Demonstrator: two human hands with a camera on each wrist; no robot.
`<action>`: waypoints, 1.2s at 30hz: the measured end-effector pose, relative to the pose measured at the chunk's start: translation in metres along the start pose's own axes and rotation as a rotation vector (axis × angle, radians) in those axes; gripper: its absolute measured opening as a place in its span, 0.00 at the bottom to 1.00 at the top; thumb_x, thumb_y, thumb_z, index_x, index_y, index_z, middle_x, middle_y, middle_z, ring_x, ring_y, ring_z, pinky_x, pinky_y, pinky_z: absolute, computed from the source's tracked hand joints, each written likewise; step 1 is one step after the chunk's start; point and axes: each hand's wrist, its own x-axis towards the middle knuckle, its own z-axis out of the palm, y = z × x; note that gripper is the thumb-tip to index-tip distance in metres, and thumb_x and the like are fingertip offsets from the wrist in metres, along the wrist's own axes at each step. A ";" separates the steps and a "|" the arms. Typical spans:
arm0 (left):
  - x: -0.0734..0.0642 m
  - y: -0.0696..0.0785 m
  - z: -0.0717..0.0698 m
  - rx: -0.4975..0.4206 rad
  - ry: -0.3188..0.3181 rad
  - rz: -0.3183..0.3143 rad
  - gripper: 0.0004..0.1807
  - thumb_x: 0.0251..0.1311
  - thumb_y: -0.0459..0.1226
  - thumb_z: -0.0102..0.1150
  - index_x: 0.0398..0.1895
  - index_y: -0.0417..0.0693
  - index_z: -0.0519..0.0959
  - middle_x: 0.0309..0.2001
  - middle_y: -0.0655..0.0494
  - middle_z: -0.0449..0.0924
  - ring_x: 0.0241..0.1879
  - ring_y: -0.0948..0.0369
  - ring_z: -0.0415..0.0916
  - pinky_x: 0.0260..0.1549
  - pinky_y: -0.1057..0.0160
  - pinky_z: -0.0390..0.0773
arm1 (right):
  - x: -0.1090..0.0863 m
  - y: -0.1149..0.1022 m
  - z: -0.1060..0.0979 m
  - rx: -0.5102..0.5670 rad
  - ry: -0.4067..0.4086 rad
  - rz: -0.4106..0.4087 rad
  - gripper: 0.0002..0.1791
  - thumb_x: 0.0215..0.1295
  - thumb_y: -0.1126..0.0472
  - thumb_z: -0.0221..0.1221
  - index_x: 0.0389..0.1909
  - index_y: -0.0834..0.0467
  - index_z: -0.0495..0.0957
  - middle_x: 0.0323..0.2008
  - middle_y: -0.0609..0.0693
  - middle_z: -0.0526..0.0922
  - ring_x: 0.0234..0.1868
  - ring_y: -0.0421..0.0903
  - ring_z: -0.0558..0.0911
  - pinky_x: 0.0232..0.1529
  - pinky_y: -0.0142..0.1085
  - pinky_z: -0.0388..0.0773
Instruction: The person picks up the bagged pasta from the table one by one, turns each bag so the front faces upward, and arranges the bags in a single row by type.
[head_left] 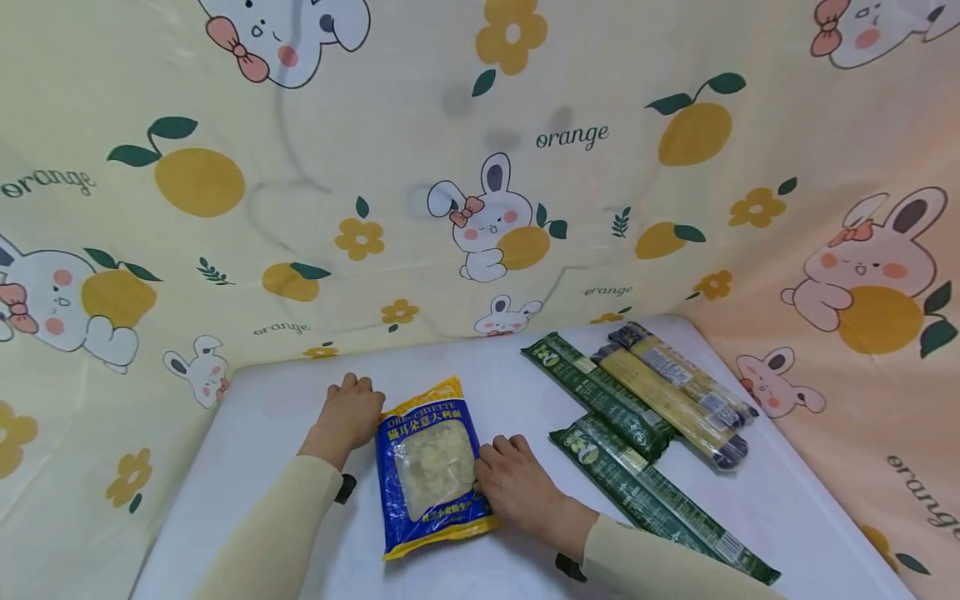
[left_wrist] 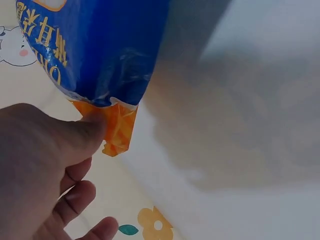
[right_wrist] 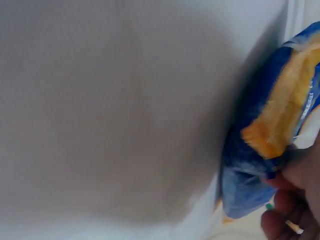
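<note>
A blue and yellow bag of orecchiette pasta (head_left: 435,462) stands between both hands on the white table, its clear window showing pale pasta pieces. My left hand (head_left: 345,419) pinches the upper left corner; in the left wrist view the thumb presses on the orange end strip (left_wrist: 120,127), other fingers loosely bent below. On the bag's lower right edge, my right hand (head_left: 519,485) holds the film. The right wrist view shows thumb and fingers (right_wrist: 285,202) pinching the blue side close to the yellow strip (right_wrist: 280,110).
Right of the bag lie two long green packets (head_left: 600,392) and, further right, clear packets of long yellow spaghetti (head_left: 667,400) with dark ends. A curtain (head_left: 360,167) printed with rabbits and oranges hangs behind the white table (head_left: 285,400) and along its right side.
</note>
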 end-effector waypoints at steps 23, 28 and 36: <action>0.009 0.017 -0.006 -0.018 0.138 -0.052 0.12 0.73 0.32 0.59 0.55 0.44 0.84 0.51 0.42 0.83 0.55 0.41 0.77 0.53 0.35 0.79 | 0.000 -0.016 0.002 -0.084 0.016 0.042 0.23 0.79 0.41 0.56 0.28 0.52 0.71 0.33 0.47 0.73 0.40 0.48 0.72 0.48 0.45 0.73; -0.002 0.045 -0.009 -0.003 0.187 0.013 0.12 0.74 0.35 0.58 0.56 0.44 0.84 0.52 0.44 0.82 0.55 0.44 0.76 0.53 0.39 0.79 | -0.001 -0.016 0.002 -0.067 -0.018 0.050 0.22 0.79 0.40 0.55 0.29 0.52 0.73 0.34 0.47 0.74 0.41 0.48 0.72 0.50 0.45 0.74; -0.032 0.105 0.006 -0.121 0.186 0.158 0.25 0.80 0.47 0.52 0.70 0.41 0.76 0.71 0.42 0.75 0.73 0.44 0.70 0.69 0.38 0.71 | -0.007 -0.012 0.003 -0.096 -0.005 0.078 0.22 0.78 0.39 0.56 0.29 0.50 0.74 0.32 0.46 0.74 0.40 0.47 0.73 0.50 0.45 0.74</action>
